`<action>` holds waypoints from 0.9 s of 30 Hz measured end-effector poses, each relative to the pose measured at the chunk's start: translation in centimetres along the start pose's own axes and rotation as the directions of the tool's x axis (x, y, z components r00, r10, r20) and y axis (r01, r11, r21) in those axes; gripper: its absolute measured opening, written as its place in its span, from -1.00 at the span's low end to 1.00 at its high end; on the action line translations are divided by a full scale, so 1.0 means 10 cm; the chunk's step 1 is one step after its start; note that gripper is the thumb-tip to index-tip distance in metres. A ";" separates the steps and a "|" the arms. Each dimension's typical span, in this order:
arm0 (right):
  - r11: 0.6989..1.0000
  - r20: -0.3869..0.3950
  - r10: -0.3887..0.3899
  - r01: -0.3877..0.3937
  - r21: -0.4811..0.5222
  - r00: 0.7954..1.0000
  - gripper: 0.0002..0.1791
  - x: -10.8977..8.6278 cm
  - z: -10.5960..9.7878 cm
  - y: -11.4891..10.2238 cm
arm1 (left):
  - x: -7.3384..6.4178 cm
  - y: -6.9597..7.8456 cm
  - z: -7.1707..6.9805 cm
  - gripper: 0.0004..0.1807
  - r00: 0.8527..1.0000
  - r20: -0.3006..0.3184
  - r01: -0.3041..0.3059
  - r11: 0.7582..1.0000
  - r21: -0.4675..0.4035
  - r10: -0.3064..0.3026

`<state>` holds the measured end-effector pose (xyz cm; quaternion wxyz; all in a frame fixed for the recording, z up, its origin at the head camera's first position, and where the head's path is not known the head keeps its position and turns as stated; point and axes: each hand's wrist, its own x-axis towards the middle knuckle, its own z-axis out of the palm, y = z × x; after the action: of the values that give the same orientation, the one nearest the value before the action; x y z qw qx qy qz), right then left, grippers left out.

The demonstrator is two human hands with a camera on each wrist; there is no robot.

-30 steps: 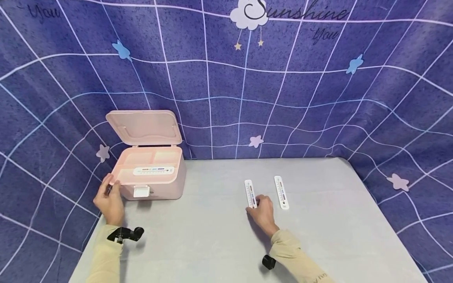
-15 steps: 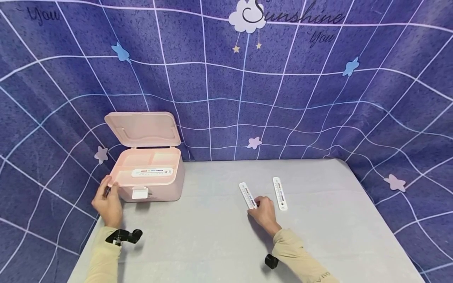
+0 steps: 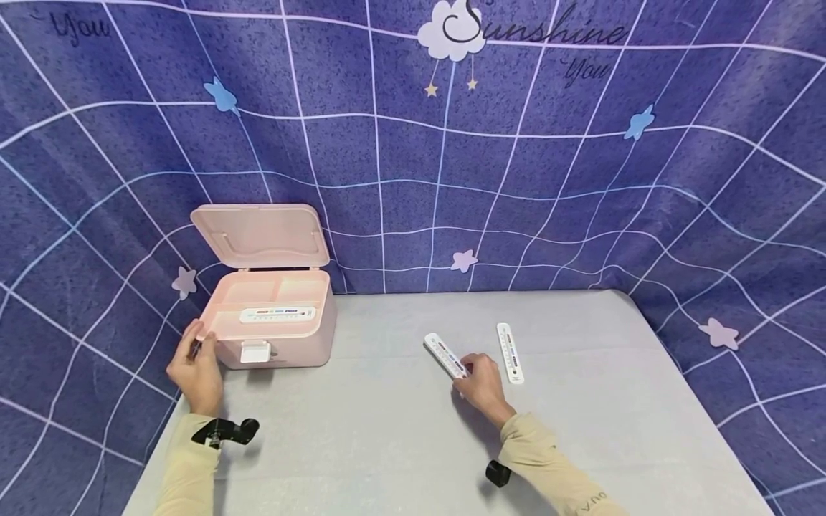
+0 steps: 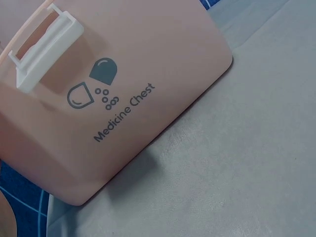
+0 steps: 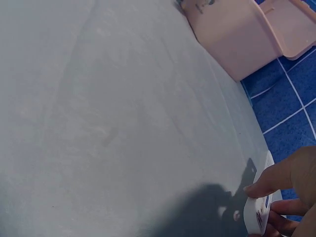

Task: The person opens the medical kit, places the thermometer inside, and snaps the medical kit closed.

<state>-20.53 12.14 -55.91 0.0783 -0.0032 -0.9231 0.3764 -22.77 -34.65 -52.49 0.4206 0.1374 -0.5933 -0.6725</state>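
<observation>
My right hand [image 3: 480, 387] pinches the near end of a white thermometer [image 3: 445, 355] between thumb and fingers; its far end tilts to the left. In the right wrist view, the thermometer [image 5: 256, 215] shows at the lower right with its shadow on the cloth. Just right of that hand, a second thermometer [image 3: 510, 353] lies flat. At the left, my left hand [image 3: 198, 373] holds the front left corner of a pink medicine chest [image 3: 303, 350], whose lid [image 3: 263, 236] stands raised. A third thermometer [image 3: 277, 314] lies across the chest's front compartment.
A white latch [image 3: 256, 351] hangs on the chest's front, above the printed "Medicine Chest" lettering [image 4: 124, 112]. Grey cloth [image 3: 361, 430] covers the table. Behind it hangs a blue curtain [image 3: 413, 143] with a grid and stars.
The thermometer in my right hand has turned, its far end swinging left and rising off the cloth. My left hand stays at the chest's corner.
</observation>
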 end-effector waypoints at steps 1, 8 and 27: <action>1.000 0.001 -0.006 0.006 0.001 1.000 -0.58 0.00 0.00 -0.01 | 0.00 0.01 0.00 -0.65 1.000 0.001 0.001 1.000 -0.002 -0.001; 0.999 0.010 -0.043 0.042 0.018 0.999 -0.58 0.04 0.00 -0.08 | -0.05 0.10 0.00 -0.65 1.000 0.000 0.007 1.000 -0.014 -0.007; 0.980 0.063 -0.195 0.192 0.052 0.979 -0.57 0.18 -0.07 -0.37 | -0.06 0.11 0.01 -0.65 1.000 0.005 -0.003 1.000 0.027 0.002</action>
<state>-21.98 10.09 -52.62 0.0835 0.1012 -0.9123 0.3879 -22.05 -34.09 -51.63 0.4180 0.1406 -0.6037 -0.6642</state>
